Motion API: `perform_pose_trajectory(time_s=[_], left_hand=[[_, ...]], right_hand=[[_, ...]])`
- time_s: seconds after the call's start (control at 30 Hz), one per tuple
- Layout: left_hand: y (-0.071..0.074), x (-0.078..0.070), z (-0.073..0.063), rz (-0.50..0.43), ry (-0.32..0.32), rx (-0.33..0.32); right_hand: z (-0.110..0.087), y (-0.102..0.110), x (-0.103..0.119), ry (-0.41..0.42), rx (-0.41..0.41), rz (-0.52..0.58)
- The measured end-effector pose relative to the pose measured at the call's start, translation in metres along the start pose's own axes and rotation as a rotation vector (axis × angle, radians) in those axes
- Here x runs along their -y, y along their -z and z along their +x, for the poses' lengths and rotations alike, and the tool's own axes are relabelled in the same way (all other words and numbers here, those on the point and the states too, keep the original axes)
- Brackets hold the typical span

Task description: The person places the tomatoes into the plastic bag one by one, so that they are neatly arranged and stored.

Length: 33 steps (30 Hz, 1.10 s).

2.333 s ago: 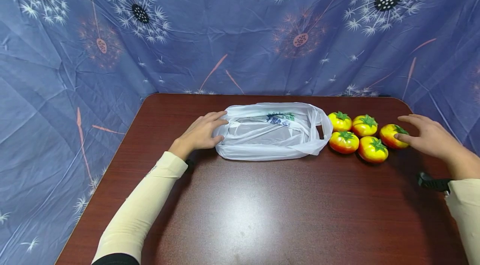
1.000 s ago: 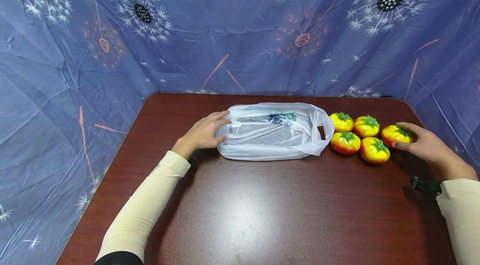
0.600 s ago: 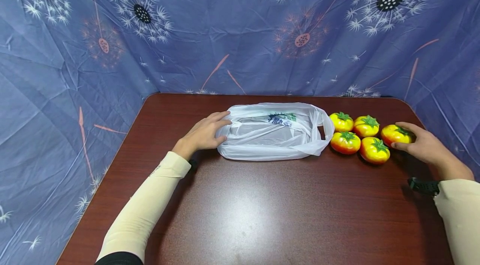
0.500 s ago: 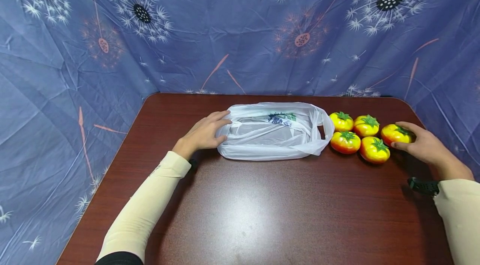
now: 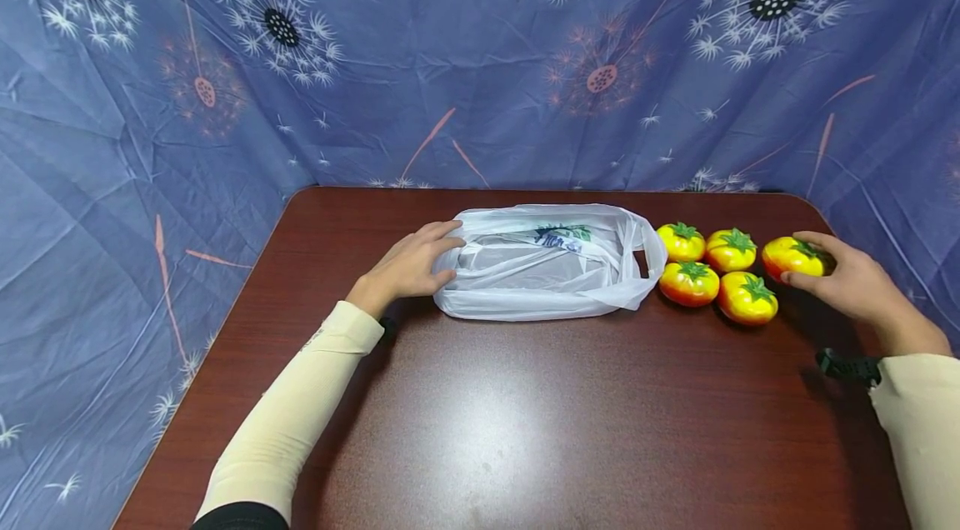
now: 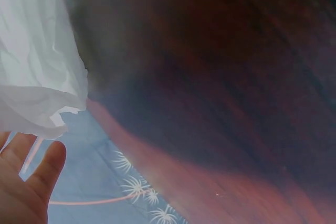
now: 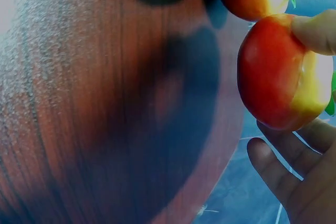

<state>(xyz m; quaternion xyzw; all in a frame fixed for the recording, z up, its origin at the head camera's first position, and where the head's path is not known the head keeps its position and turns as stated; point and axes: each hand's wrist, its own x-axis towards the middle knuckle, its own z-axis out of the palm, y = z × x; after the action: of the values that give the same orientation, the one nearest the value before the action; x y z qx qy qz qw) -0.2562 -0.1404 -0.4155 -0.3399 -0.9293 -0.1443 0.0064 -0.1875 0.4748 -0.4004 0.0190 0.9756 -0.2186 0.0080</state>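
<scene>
Between the thumb and fingers of my right hand, a glossy red-and-yellow tomato with a green leafy top is gripped. In the right wrist view, the thumb presses one side of this tomato and fingers bear on the opposite side. It looks slightly raised off the table. My left hand is at the left end of a white plastic bag, fingers loosely spread at its edge. The left wrist view shows the fingertips of the left hand close to the bag's rim; contact is unclear there.
Several similar tomatoes, among them a near one, sit grouped between the bag's right handle and my right hand. All stand near the back of a brown wooden table. A blue dandelion-print cloth hangs behind and at both sides.
My right hand came in from the right, closed on the rightmost tomato and raised it slightly. The left hand and the bag stayed almost in place.
</scene>
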Motion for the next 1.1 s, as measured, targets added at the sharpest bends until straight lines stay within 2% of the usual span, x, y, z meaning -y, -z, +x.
perform_pose_trajectory(time_s=[0.23,0.43,0.57,1.1], left_hand=[[0.000,0.001,-0.001,0.003,0.011,0.007],[0.000,0.002,-0.001,-0.010,0.011,0.004],[-0.001,0.002,-0.001,-0.013,0.016,0.006],[-0.002,0.004,-0.003,-0.026,0.042,0.007]], right_hand=[[0.003,0.007,0.012,0.017,-0.026,-0.025],[0.009,0.019,0.038,0.105,-0.054,-0.029],[0.012,0.025,0.053,0.119,-0.054,-0.039],[0.014,0.034,0.090,0.217,-0.095,-0.034]])
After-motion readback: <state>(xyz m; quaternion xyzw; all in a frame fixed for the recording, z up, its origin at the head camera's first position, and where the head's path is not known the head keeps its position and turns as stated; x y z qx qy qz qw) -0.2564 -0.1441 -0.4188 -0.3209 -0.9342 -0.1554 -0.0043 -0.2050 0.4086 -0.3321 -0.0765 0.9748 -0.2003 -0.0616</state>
